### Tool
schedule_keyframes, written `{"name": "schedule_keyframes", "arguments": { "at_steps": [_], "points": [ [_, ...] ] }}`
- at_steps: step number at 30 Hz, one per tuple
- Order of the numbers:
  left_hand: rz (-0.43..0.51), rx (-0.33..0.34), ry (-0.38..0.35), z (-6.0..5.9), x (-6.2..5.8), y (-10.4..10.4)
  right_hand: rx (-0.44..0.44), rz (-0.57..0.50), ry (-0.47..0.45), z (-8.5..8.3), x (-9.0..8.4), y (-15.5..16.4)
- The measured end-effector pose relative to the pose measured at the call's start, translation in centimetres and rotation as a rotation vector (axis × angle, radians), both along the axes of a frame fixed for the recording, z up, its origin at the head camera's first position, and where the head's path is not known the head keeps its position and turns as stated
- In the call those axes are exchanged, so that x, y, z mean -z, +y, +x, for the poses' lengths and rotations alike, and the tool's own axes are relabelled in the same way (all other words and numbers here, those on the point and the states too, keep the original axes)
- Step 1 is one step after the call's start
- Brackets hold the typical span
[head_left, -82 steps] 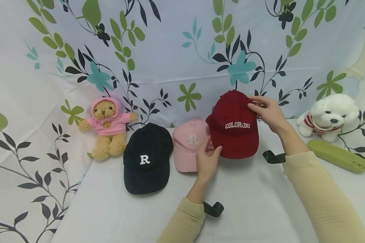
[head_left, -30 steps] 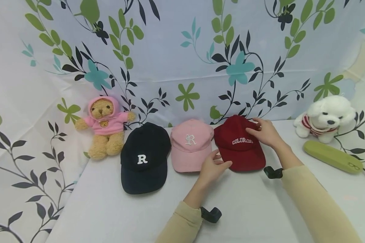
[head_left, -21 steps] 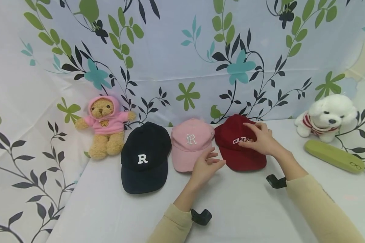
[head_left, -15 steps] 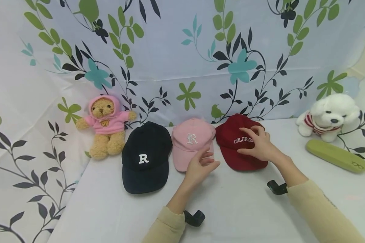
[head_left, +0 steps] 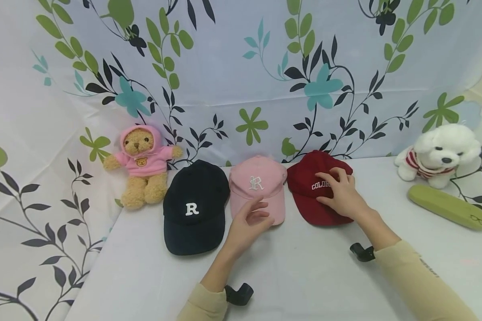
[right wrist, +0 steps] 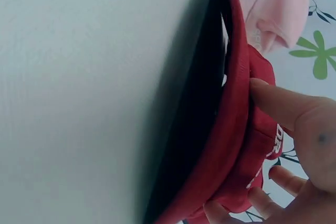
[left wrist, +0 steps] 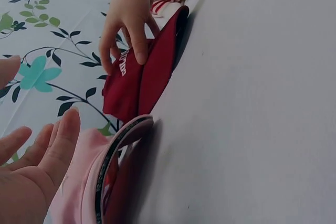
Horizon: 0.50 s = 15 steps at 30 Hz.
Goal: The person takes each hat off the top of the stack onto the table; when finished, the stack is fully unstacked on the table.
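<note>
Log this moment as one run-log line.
right hand: fingers resting on red cap | left hand: over pink cap brim, holding nothing | black cap: untouched

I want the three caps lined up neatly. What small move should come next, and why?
Probably lift the right hand off the red Colorado cap: it lies flat on the table beside the pink cap, with relaxed fingers resting on its crown.
</note>
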State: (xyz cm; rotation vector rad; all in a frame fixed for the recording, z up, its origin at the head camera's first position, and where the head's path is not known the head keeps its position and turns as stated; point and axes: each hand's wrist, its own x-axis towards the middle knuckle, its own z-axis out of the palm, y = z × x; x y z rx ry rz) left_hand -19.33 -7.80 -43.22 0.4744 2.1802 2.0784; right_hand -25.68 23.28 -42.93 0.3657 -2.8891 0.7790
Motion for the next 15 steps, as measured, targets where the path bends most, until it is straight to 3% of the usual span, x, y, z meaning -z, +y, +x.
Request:
{"name": "schedule_keyframes", "arguments": {
  "at_steps": [6,15],
  "points": [
    [0.045,0.019,0.038,0.3,-0.2,-1.6,0.007,0.012,0.043,-0.3,0.5,-0.4],
    [0.067,-0.008,0.081,0.7,-0.3,-3.1,0.028,0.017,0.058,-0.8,0.7,-1.3]
  ]
}}
